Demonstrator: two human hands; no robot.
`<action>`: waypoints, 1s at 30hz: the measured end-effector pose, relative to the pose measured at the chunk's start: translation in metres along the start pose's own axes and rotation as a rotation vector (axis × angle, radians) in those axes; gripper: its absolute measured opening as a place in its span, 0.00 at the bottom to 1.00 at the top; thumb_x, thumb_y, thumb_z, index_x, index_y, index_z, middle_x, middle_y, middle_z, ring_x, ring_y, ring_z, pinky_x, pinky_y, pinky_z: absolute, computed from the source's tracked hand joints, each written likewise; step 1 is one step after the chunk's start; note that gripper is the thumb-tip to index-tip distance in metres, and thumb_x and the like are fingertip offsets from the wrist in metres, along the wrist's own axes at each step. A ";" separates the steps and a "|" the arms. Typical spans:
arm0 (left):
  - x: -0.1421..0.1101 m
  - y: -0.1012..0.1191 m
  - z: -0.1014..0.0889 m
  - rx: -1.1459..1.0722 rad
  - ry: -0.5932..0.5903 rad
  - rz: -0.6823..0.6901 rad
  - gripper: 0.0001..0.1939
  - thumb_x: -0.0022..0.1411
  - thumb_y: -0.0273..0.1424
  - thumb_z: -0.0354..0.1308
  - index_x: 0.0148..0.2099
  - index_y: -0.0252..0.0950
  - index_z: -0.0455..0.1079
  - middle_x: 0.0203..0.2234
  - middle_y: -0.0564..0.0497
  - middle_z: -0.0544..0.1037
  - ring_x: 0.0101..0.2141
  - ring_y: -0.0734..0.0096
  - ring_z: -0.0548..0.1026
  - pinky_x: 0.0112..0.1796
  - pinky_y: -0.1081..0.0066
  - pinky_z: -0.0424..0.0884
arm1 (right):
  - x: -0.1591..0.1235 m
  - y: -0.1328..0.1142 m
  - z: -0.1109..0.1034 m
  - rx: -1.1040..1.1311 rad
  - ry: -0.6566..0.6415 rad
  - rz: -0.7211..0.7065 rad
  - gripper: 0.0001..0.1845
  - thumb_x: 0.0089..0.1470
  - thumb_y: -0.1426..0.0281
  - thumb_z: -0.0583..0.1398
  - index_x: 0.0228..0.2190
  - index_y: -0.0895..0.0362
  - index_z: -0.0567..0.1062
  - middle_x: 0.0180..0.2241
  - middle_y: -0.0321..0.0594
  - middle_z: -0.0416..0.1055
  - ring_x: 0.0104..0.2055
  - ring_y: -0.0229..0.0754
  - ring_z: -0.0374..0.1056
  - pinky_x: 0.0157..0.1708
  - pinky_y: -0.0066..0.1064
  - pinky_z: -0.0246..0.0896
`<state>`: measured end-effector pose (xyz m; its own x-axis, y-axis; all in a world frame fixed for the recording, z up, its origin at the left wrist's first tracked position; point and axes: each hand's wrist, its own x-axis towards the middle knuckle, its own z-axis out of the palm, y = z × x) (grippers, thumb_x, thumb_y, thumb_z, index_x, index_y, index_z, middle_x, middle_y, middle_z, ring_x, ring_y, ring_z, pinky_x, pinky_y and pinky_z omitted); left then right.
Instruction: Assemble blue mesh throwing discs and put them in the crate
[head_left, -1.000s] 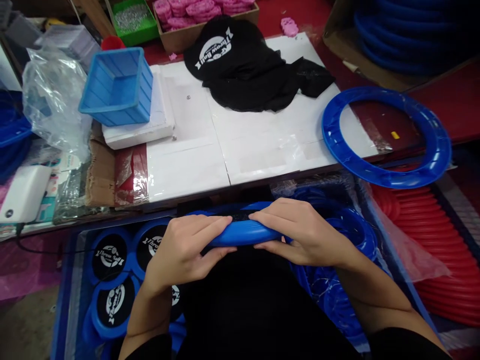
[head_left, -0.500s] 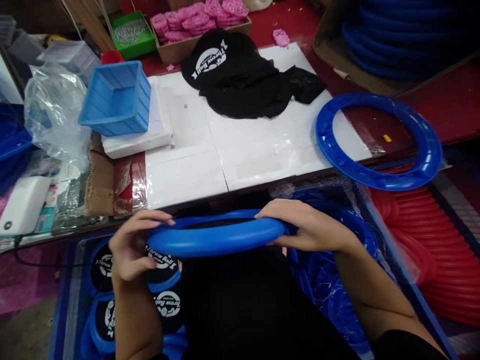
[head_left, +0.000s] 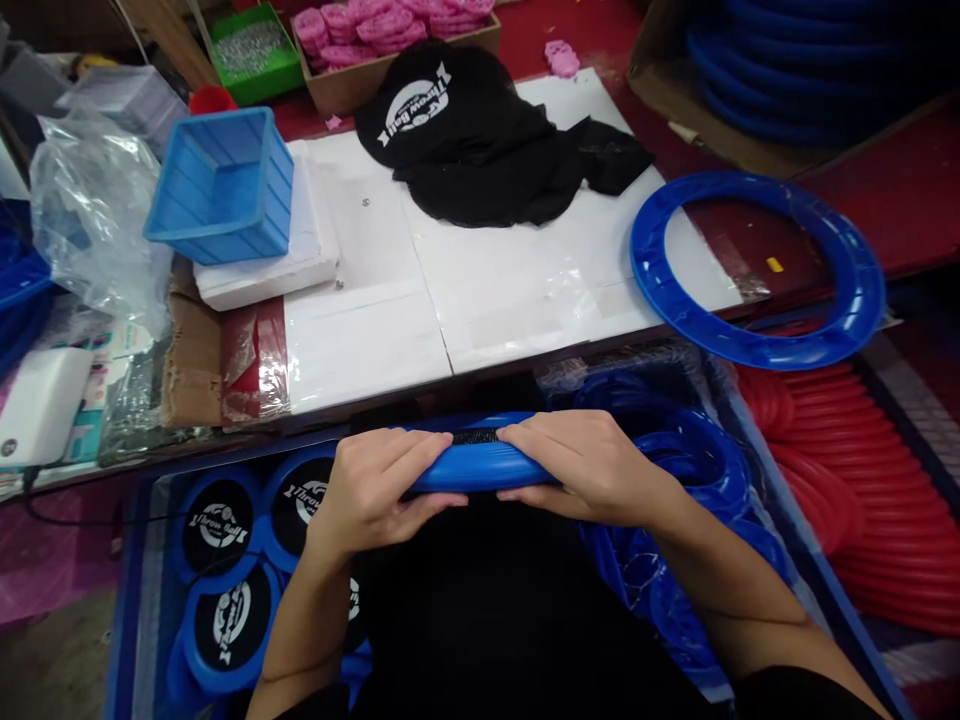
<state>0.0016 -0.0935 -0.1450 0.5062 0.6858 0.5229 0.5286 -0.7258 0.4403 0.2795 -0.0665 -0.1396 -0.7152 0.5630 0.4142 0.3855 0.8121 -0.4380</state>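
Observation:
Close to my body, a blue plastic ring (head_left: 480,467) with black mesh fabric inside it is held nearly edge-on. My left hand (head_left: 390,485) grips its left part, fingers over the top and thumb below. My right hand (head_left: 574,462) clasps the right part the same way, its fingertips a short gap from the left ones. Beyond them, black printed fabric covers (head_left: 480,140) lie in a heap on the white work surface (head_left: 510,310). A loose blue ring (head_left: 652,270) overhangs the table's right front edge.
Below left, a bin holds finished-looking blue and black discs (head_left: 217,530). Blue rings (head_left: 697,470) fill a bin at the right, beside stacked red rings (head_left: 877,510). A blue basket (head_left: 225,200), a green tray (head_left: 255,60) and a box of pink pieces (head_left: 405,62) stand behind.
My left hand has closed onto the ring and moved right along it, now near my right hand. The view has shifted slightly.

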 end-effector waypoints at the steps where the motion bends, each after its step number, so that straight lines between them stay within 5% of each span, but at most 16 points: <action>1: 0.001 0.000 0.000 -0.009 0.000 -0.008 0.22 0.71 0.45 0.63 0.55 0.33 0.74 0.38 0.42 0.86 0.31 0.61 0.84 0.33 0.65 0.79 | 0.001 -0.003 0.001 -0.007 0.004 0.011 0.22 0.72 0.54 0.57 0.48 0.61 0.75 0.33 0.43 0.79 0.33 0.44 0.77 0.34 0.33 0.69; 9: -0.012 -0.024 -0.020 -0.210 0.050 -0.009 0.23 0.68 0.45 0.66 0.59 0.38 0.76 0.38 0.44 0.86 0.35 0.59 0.84 0.37 0.62 0.79 | 0.003 0.011 -0.018 0.053 -0.047 0.033 0.32 0.66 0.47 0.62 0.58 0.59 0.73 0.43 0.48 0.82 0.41 0.48 0.79 0.41 0.37 0.72; 13: -0.034 -0.040 -0.040 -0.343 0.181 -0.123 0.23 0.68 0.48 0.64 0.58 0.39 0.78 0.38 0.42 0.85 0.38 0.54 0.83 0.39 0.56 0.80 | -0.005 0.032 -0.022 0.251 -0.014 0.034 0.23 0.68 0.57 0.64 0.58 0.55 0.72 0.43 0.44 0.82 0.42 0.44 0.79 0.44 0.34 0.73; 16: -0.031 -0.032 -0.038 -0.231 0.053 -0.195 0.26 0.66 0.47 0.67 0.60 0.38 0.75 0.44 0.41 0.85 0.43 0.53 0.84 0.45 0.56 0.81 | -0.006 0.031 -0.008 0.273 0.040 0.014 0.21 0.68 0.59 0.63 0.56 0.57 0.73 0.40 0.44 0.81 0.39 0.42 0.79 0.41 0.32 0.73; 19: -0.013 -0.015 -0.024 -0.032 -0.057 -0.112 0.27 0.65 0.47 0.69 0.59 0.36 0.75 0.43 0.41 0.85 0.41 0.56 0.85 0.43 0.62 0.81 | -0.004 0.021 0.007 0.168 0.048 -0.018 0.22 0.69 0.60 0.63 0.57 0.59 0.72 0.42 0.48 0.81 0.40 0.45 0.79 0.40 0.34 0.73; 25: 0.007 0.000 -0.010 0.065 0.014 0.035 0.26 0.63 0.48 0.70 0.53 0.34 0.77 0.37 0.44 0.86 0.34 0.60 0.85 0.36 0.66 0.81 | -0.008 0.012 0.014 0.119 0.090 -0.042 0.27 0.68 0.55 0.62 0.58 0.60 0.72 0.41 0.49 0.81 0.39 0.47 0.79 0.38 0.35 0.75; 30: -0.001 0.014 -0.011 0.056 0.062 -0.020 0.23 0.65 0.46 0.70 0.52 0.34 0.77 0.37 0.44 0.86 0.31 0.62 0.84 0.34 0.66 0.79 | -0.010 0.007 0.015 0.062 0.183 -0.072 0.26 0.69 0.54 0.61 0.58 0.60 0.72 0.37 0.47 0.81 0.35 0.47 0.79 0.35 0.35 0.74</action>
<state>0.0012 -0.1050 -0.1310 0.4531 0.6941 0.5593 0.5762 -0.7068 0.4104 0.2807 -0.0691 -0.1589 -0.6195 0.5268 0.5819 0.2962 0.8434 -0.4482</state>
